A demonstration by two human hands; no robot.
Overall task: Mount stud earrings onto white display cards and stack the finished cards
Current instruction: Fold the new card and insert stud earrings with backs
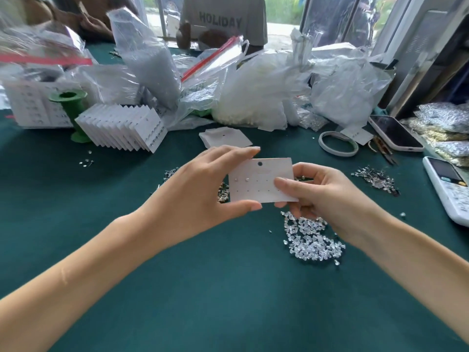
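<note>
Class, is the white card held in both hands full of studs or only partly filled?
Partly filled: the card shows two studs at upper left; the other holes look empty.

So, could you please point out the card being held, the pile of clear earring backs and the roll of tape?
card (264, 184): head view, its bare middle.
clear earring backs (311, 241): head view, pile's centre.
roll of tape (338, 149): head view, near rim.

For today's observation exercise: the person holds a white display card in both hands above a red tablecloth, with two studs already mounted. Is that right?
Not quite. The head view shows the tablecloth is dark green, not red. The left hand and right hand do hold the display card, with two studs mounted.
</note>
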